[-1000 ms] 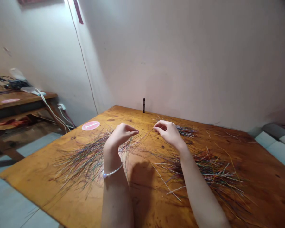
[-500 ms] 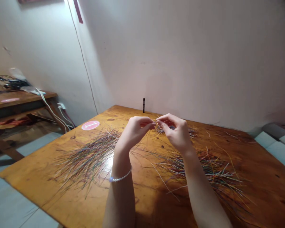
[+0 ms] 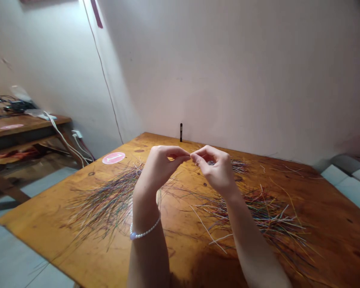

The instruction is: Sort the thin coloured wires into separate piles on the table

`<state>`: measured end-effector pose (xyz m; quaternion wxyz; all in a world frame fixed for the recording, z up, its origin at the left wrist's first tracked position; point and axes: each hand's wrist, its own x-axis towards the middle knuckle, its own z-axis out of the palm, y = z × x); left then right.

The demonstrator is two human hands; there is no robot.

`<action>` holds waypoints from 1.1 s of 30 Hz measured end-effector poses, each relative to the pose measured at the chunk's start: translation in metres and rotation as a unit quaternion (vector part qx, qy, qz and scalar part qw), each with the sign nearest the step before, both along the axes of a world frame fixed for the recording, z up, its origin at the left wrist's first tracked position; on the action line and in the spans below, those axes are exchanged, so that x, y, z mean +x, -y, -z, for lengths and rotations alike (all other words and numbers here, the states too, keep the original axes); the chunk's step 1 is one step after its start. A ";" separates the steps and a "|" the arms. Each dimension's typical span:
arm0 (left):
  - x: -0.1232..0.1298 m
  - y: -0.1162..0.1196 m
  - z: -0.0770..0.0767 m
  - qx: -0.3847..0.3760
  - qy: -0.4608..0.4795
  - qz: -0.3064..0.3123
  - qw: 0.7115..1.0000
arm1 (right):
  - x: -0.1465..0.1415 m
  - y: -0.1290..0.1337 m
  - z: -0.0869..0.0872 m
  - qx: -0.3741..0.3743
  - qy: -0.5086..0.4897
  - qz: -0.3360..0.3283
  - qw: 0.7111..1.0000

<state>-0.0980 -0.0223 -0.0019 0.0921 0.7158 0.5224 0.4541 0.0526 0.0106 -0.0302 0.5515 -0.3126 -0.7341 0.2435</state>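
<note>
Left hand (image 3: 160, 168) and right hand (image 3: 216, 170) up in the air above a wooden table (image 3: 327, 228), close together and off the wood. Left fingertips (image 3: 183, 156) pinched narrow, with the thumb and first finger nearly together. Right fingertips (image 3: 195, 157) pinched narrow too, almost touching the left ones. Maybe one very thin wire between the two pinches, but too thin to see for sure.

Lots of thin colored wires in messy piles on the table: a big left pile (image 3: 105, 208) below the left hand, a big right pile (image 3: 258, 216) beside the right arm, and a small far pile (image 3: 240, 165) just past the right hand. A few loose wires near the right side of the table.

A pearl bracelet (image 3: 144, 231) on the left wrist. A round pink sticker (image 3: 113, 158) with a white 1, near the far left corner of the table. A small black stick (image 3: 181, 132) standing straight up at the far edge, by the wall. Over on the left, a second wooden table (image 3: 27, 126) with white cables (image 3: 63, 138) hanging down from it.
</note>
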 end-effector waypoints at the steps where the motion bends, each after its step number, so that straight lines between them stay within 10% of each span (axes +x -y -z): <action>1: -0.002 0.000 0.001 -0.008 -0.013 -0.010 1.000 | -0.002 -0.004 0.003 -0.030 0.001 -0.014 0.999; 7: -0.026 -0.012 0.013 -0.055 -0.071 -0.125 0.988 | -0.014 -0.024 0.023 -0.147 0.158 -0.064 0.974; 19: -0.088 -0.037 0.063 -0.216 -0.113 -0.313 0.918 | -0.044 -0.026 0.079 -0.220 0.529 -0.188 0.797; 33: -0.086 -0.053 0.084 -0.236 -0.117 -0.342 0.902 | -0.034 -0.036 0.069 -0.203 0.498 -0.162 0.827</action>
